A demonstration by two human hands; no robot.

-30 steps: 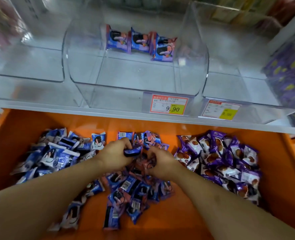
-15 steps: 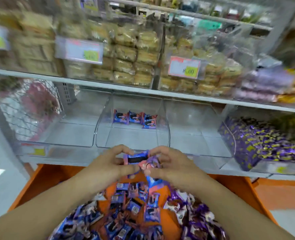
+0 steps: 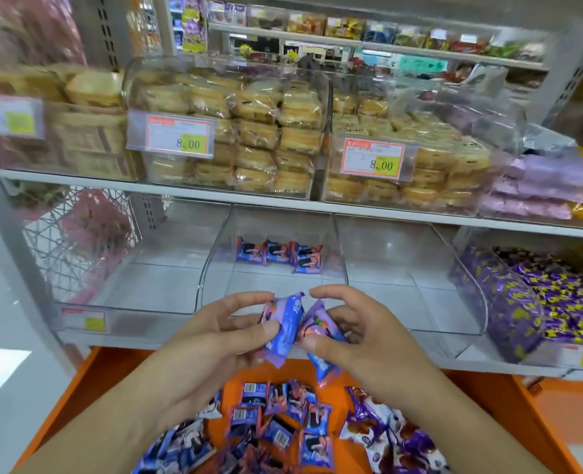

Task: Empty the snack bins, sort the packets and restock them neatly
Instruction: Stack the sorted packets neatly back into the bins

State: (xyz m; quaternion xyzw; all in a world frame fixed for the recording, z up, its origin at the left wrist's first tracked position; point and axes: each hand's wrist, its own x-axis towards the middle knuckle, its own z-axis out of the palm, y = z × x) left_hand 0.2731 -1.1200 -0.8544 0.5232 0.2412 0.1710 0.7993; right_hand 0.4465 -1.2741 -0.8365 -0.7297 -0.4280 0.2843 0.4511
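Observation:
My left hand point(image 3: 214, 336) pinches a blue-and-pink snack packet point(image 3: 283, 326) between thumb and fingers. My right hand point(image 3: 361, 340) grips more blue-and-pink packets point(image 3: 320, 336), one hanging below its thumb. Both hands hover in front of the clear middle bin point(image 3: 273, 278), which holds three matching packets point(image 3: 279, 253) at its back. Below, the orange tray point(image 3: 112, 374) carries loose blue-and-pink packets point(image 3: 283, 422) in the middle and purple packets point(image 3: 385, 436) to the right.
Clear bins stand left point(image 3: 153, 285) and right point(image 3: 403, 285) of the middle one. A bin of purple-and-yellow packets point(image 3: 539, 302) sits far right. The upper shelf point(image 3: 214, 196) holds bins of wrapped cakes point(image 3: 242, 131) with price tags.
Both hands rose from the pile on the orange tray, carrying packets up to the front of the middle bin. The view tilted upward and now shows the upper shelf.

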